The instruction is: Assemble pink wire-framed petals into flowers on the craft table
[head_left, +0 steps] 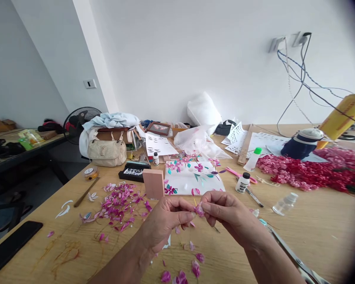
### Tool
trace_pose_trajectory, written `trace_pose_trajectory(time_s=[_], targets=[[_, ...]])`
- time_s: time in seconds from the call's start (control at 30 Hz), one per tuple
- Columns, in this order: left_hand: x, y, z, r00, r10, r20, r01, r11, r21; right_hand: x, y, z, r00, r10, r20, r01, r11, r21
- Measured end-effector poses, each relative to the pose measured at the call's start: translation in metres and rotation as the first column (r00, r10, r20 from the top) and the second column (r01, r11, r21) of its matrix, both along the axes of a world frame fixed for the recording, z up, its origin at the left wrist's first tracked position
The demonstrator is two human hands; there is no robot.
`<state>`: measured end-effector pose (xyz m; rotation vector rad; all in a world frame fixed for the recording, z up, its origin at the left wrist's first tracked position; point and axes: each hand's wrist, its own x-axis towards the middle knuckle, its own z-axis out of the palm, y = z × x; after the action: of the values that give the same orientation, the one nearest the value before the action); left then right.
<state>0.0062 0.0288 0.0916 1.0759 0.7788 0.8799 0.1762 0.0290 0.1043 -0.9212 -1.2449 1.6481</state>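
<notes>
Between the fingertips of both hands is a small pink-purple petal flower (199, 209), partly covered by the fingers. My left hand (173, 215) pinches it from the left, thumb and forefinger together. From the other side my right hand (223, 209) grips it with thumb and fingers. Loose magenta petals (121, 201) lie in a heap to the left, some with thin stems and white beads. More petals (195, 269) are scattered on the table below the hands. Behind the hands, a white sheet (208, 179) carries pink flowers and teal leaves.
A wooden block (153, 184) stands just beyond my left hand. Scissors (297, 260) lie by my right forearm, near a clear spray bottle (285, 204). A black-capped bottle (243, 183), a green-capped bottle (252, 159) and red-pink flower bunches (301, 169) are at right; a phone (13, 246) lies left.
</notes>
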Motion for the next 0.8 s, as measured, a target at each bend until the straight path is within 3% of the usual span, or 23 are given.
trace_pose_trajectory(time_s=[0.8], targets=[[-0.0010, 0.0001, -0.0020, 0.999, -0.013, -0.038, 0.013, 1.000, -0.001, 0.0007, -0.0001, -0.0011, 1.000, 0.003, -0.002, -0.003, 1.000, 0.020]])
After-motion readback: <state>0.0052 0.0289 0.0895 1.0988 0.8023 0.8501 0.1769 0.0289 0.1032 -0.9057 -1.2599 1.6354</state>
